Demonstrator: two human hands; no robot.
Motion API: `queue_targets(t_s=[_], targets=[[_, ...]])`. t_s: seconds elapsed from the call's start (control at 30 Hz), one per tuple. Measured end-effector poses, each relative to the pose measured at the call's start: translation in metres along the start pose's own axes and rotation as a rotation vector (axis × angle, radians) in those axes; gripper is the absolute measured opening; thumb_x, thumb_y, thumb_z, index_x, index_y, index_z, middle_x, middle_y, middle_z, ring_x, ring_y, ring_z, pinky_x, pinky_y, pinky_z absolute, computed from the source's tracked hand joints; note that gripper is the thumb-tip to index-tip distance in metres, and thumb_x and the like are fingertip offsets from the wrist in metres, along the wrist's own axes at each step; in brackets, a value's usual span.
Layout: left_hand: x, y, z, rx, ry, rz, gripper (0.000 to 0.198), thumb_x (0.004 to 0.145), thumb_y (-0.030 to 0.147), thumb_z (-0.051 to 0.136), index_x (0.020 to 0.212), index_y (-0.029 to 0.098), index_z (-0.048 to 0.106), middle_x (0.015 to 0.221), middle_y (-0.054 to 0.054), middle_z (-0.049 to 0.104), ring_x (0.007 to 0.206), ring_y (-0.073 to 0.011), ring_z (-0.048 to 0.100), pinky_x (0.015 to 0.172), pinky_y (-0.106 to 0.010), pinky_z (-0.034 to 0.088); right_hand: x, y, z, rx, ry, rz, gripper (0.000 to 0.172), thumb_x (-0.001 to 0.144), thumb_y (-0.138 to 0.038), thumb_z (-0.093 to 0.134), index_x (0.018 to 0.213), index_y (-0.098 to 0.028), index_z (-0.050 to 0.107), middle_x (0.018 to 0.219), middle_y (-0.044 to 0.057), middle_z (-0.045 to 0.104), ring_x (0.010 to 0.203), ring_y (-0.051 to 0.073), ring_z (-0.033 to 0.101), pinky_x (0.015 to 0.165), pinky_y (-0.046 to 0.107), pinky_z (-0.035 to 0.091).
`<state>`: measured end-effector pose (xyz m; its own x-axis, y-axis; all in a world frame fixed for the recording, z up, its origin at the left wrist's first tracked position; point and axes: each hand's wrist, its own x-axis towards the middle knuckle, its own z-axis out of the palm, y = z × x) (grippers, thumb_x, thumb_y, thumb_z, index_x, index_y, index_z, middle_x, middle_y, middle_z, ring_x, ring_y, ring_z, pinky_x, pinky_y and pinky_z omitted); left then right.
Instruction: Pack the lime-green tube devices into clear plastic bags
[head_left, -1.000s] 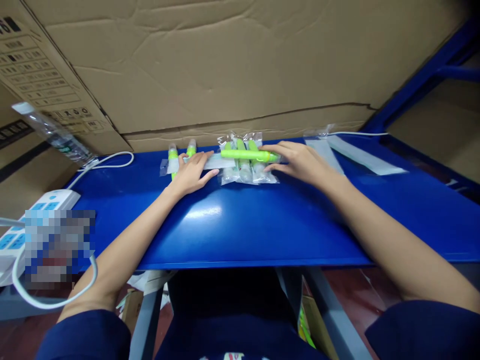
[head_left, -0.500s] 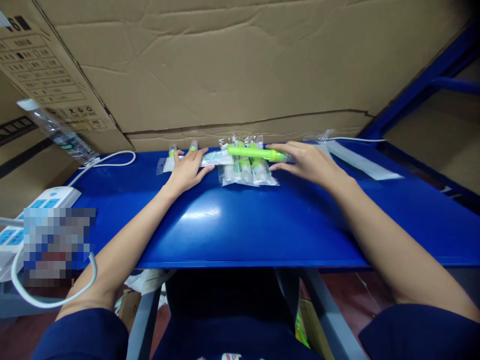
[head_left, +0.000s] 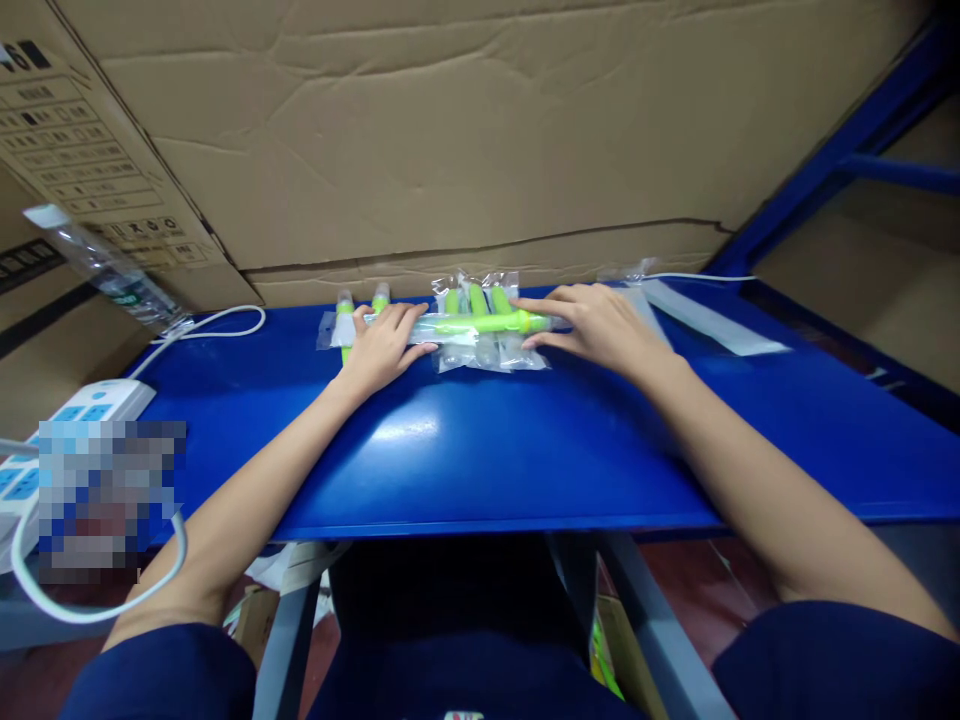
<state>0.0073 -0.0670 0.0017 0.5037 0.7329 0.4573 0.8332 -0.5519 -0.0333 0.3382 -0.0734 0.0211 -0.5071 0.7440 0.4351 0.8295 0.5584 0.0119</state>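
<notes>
My right hand [head_left: 604, 325] pinches the clear end of a lime-green tube [head_left: 480, 325] with a yellow-green collar. The tube lies level, its left part inside a clear plastic sleeve [head_left: 424, 328]. At the sleeve's left end, my left hand [head_left: 384, 345] grips the film between thumb and fingers. Beneath the tube lie several green tubes in clear bags [head_left: 491, 355], side by side on the blue table [head_left: 480, 450]. Two unbagged green tubes [head_left: 381, 298] with clear ends sit behind my left hand, partly hidden by it.
Flat plastic sleeves [head_left: 716, 318] lie to the right, near a white cable [head_left: 697, 277]. On the left are a power strip [head_left: 112, 400], its looping cable and a tilted clear bottle [head_left: 112, 270]. A cardboard sheet [head_left: 450, 140] walls off the back.
The green tube has moved left and slightly down in the view, into the plastic sleeve. My right hand has gone left with it, while my left hand stays on the sleeve.
</notes>
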Motion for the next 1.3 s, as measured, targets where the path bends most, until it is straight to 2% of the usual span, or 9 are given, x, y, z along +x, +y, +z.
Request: queue_targets(t_s=[0.13, 0.27, 0.5, 0.63, 0.73, 0.87, 1.07, 1.3], targets=[[-0.001, 0.006, 0.007, -0.014, 0.029, 0.071, 0.060, 0.103, 0.057, 0.037, 0.146, 0.016, 0.050, 0.138, -0.019, 0.063, 0.127, -0.0341, 0.058, 0.110, -0.051, 0.025, 0.001, -0.011, 0.000, 0.030, 0.002, 0.023, 0.052, 0.097, -0.057, 0.056, 0.141, -0.029, 0.063, 0.107, 0.012, 0.069, 0.094, 0.031, 0.066, 0.077, 0.039, 0.049], [-0.001, 0.006, 0.008, -0.014, 0.000, 0.133, 0.055, 0.104, 0.054, 0.036, 0.140, 0.017, 0.056, 0.134, -0.017, 0.065, 0.122, -0.0321, 0.060, 0.108, -0.050, 0.029, 0.002, -0.015, 0.006, 0.111, -0.024, 0.028, 0.052, 0.099, -0.053, 0.053, 0.141, -0.024, 0.061, 0.112, 0.015, 0.066, 0.106, 0.034, 0.063, 0.085, 0.045, 0.051], [0.000, 0.003, 0.005, -0.001, 0.006, 0.134, 0.040, 0.106, 0.039, 0.040, 0.135, 0.020, 0.060, 0.136, -0.014, 0.065, 0.123, -0.0307, 0.061, 0.105, -0.050, 0.032, 0.002, -0.019, 0.012, 0.426, -0.083, -0.038, 0.058, 0.093, -0.037, 0.056, 0.149, -0.022, 0.047, 0.135, 0.016, 0.061, 0.125, 0.035, 0.059, 0.105, 0.054, 0.049], [0.001, 0.004, 0.008, -0.041, 0.015, 0.149, 0.038, 0.105, 0.036, 0.043, 0.133, 0.018, 0.062, 0.137, -0.015, 0.066, 0.123, -0.0299, 0.062, 0.106, -0.050, 0.034, 0.005, -0.029, 0.010, 0.497, -0.023, 0.019, 0.048, 0.092, -0.035, 0.057, 0.138, -0.020, 0.053, 0.132, 0.017, 0.064, 0.120, 0.034, 0.063, 0.100, 0.052, 0.052], [0.002, 0.003, 0.010, -0.046, 0.016, 0.131, 0.036, 0.104, 0.033, 0.045, 0.131, 0.017, 0.064, 0.133, -0.015, 0.069, 0.119, -0.0299, 0.065, 0.106, -0.050, 0.035, 0.008, -0.035, 0.013, 0.499, 0.053, 0.084, 0.038, 0.090, -0.036, 0.061, 0.123, -0.018, 0.059, 0.121, 0.017, 0.069, 0.107, 0.033, 0.067, 0.092, 0.049, 0.054], [0.003, 0.000, 0.010, -0.039, 0.017, 0.118, 0.035, 0.105, 0.031, 0.044, 0.129, 0.018, 0.065, 0.131, -0.014, 0.071, 0.117, -0.0290, 0.067, 0.104, -0.049, 0.036, 0.010, -0.036, 0.018, 0.499, 0.086, 0.105, 0.025, 0.091, -0.037, 0.060, 0.107, -0.018, 0.065, 0.106, 0.013, 0.073, 0.093, 0.029, 0.068, 0.084, 0.044, 0.054], [0.002, -0.001, 0.010, -0.055, 0.057, 0.157, 0.037, 0.106, 0.036, 0.041, 0.129, 0.021, 0.066, 0.131, -0.012, 0.072, 0.116, -0.0264, 0.068, 0.103, -0.048, 0.037, 0.010, -0.035, 0.020, 0.420, 0.135, 0.180, 0.028, 0.092, -0.042, 0.062, 0.105, -0.020, 0.073, 0.102, 0.012, 0.072, 0.085, 0.027, 0.066, 0.078, 0.042, 0.053], [0.002, 0.007, 0.008, -0.056, 0.072, 0.175, 0.039, 0.106, 0.038, 0.042, 0.132, 0.021, 0.065, 0.130, -0.012, 0.072, 0.115, -0.0259, 0.069, 0.101, -0.047, 0.039, 0.014, -0.052, 0.032, 0.568, 0.298, 0.229, 0.035, 0.083, -0.049, 0.073, 0.102, -0.020, 0.065, 0.108, 0.013, 0.067, 0.094, 0.028, 0.065, 0.079, 0.045, 0.059]])
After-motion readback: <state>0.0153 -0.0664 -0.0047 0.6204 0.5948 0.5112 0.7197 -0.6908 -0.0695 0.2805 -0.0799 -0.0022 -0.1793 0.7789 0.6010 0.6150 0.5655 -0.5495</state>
